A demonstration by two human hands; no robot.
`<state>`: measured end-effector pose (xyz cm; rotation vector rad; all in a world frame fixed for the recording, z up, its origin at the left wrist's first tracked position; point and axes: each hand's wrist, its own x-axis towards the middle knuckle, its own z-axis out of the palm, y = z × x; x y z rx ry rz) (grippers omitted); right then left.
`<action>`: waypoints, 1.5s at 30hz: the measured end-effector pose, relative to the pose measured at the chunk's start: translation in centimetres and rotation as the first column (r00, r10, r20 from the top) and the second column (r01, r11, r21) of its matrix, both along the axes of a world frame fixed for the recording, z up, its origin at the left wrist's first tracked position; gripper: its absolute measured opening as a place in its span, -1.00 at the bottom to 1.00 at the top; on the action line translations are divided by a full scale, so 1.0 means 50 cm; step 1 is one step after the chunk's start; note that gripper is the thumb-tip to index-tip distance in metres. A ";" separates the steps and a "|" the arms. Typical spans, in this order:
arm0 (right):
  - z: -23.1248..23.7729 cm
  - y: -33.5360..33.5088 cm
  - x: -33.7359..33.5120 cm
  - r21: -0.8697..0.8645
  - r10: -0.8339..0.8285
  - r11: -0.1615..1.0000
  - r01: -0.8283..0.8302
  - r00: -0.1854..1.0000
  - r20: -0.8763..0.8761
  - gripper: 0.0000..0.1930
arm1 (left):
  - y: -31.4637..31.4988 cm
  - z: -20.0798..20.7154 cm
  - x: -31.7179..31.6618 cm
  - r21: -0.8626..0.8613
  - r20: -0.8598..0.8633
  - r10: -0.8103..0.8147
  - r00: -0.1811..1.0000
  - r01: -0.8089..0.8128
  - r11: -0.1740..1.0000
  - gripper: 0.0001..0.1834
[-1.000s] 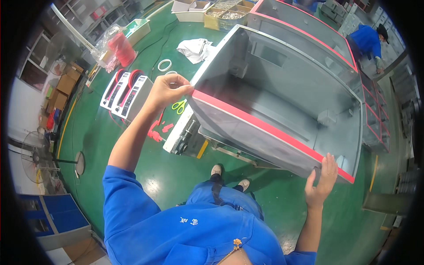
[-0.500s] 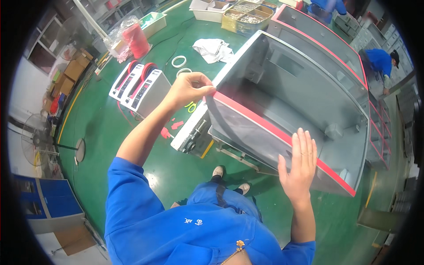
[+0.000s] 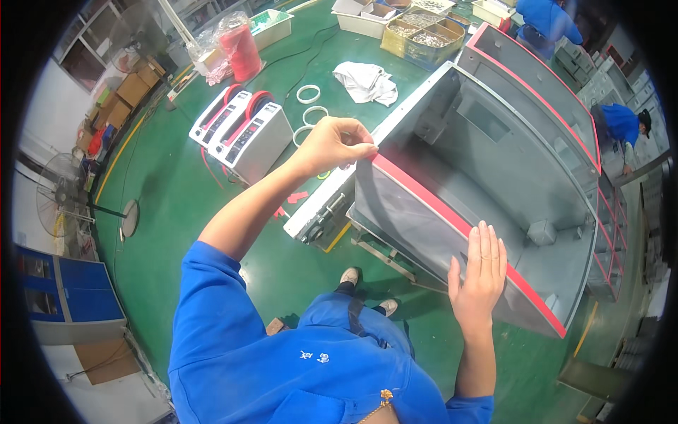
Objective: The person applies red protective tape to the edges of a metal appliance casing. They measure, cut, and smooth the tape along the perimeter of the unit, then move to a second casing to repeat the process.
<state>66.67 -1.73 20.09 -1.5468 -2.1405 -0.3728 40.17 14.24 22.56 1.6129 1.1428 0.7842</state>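
A large grey metal box (image 3: 417,226), open at the top, stands in front of me. Red tape (image 3: 431,196) runs along its near upper rim, from the left corner to the right one. At that left corner my left hand (image 3: 332,147) pinches the tape's end between thumb and fingertips. My right hand (image 3: 481,275) lies flat against the same rim farther right, fingers stretched out and pointing away from me, the fingertips over the tape. A white block (image 3: 542,232) sits inside the box at its right end.
Two white tape dispensers (image 3: 247,138) stand to the left, with tape rolls (image 3: 308,94) and a white cloth (image 3: 366,83) beyond. A second red-edged box (image 3: 537,85) is behind mine. People in blue (image 3: 621,124) work at far right. A fan (image 3: 63,198) stands at left.
The view has shifted, so the box and surroundings sit a little lower and mostly farther right. My left hand still pinches at the corner; my right hand stays flat on the rim.
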 end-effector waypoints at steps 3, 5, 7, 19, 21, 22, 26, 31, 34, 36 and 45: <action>0.000 0.001 -0.001 0.002 -0.004 1.000 0.004 1.000 0.004 -0.46 | 0.002 -0.005 0.000 0.035 -0.010 0.009 1.000 -0.008 0.999 -0.89; 0.000 0.001 -0.001 0.000 -0.004 1.000 0.004 1.000 0.005 -0.46 | 0.005 -0.017 -0.002 0.085 -0.012 0.009 1.000 -0.008 0.996 -0.89; -0.001 0.001 -0.002 0.002 -0.011 1.000 0.011 1.000 0.007 -0.46 | 0.006 -0.010 -0.002 0.043 -0.043 0.001 0.999 0.000 0.999 -0.89; 0.000 0.002 -0.013 -0.023 -0.040 0.999 0.041 0.999 0.014 -0.47 | 0.004 -0.018 -0.008 0.349 -0.115 -0.027 0.993 0.065 0.935 -0.89; 0.000 0.006 -0.024 -0.024 -0.061 0.998 0.061 0.998 0.019 -0.47 | 0.003 -0.017 -0.007 0.397 -0.159 -0.022 0.987 0.084 0.914 -0.88; -0.001 0.009 -0.035 -0.023 -0.073 0.997 0.074 0.997 0.022 -0.47 | 0.003 -0.020 -0.006 0.371 -0.137 -0.017 0.990 0.067 0.926 -0.86; 0.005 0.046 -0.092 -0.034 -0.026 0.999 0.027 0.999 0.022 -0.47 | -0.003 -0.045 -0.025 0.219 0.063 0.076 0.995 -0.088 0.972 -0.70; -0.002 0.136 -0.213 0.024 0.085 0.996 -0.085 0.996 -0.018 -0.49 | 0.009 -0.126 -0.057 0.063 0.224 0.204 0.953 -0.223 0.973 -0.67; -0.018 0.190 -0.271 0.074 0.144 0.988 -0.139 0.988 -0.063 -0.43 | -0.005 -0.141 -0.054 0.020 0.227 0.246 0.942 -0.257 0.966 -0.72; -0.028 0.208 -0.287 0.098 0.104 0.991 -0.093 0.988 -0.112 -0.45 | -0.005 -0.132 -0.026 0.170 0.221 0.266 0.938 -0.305 0.937 -0.72; -0.032 -0.003 -0.007 0.128 -0.171 0.975 0.182 0.981 -0.092 -0.50 | 0.074 -0.103 0.018 0.601 0.199 -0.099 0.975 -0.041 0.799 -0.72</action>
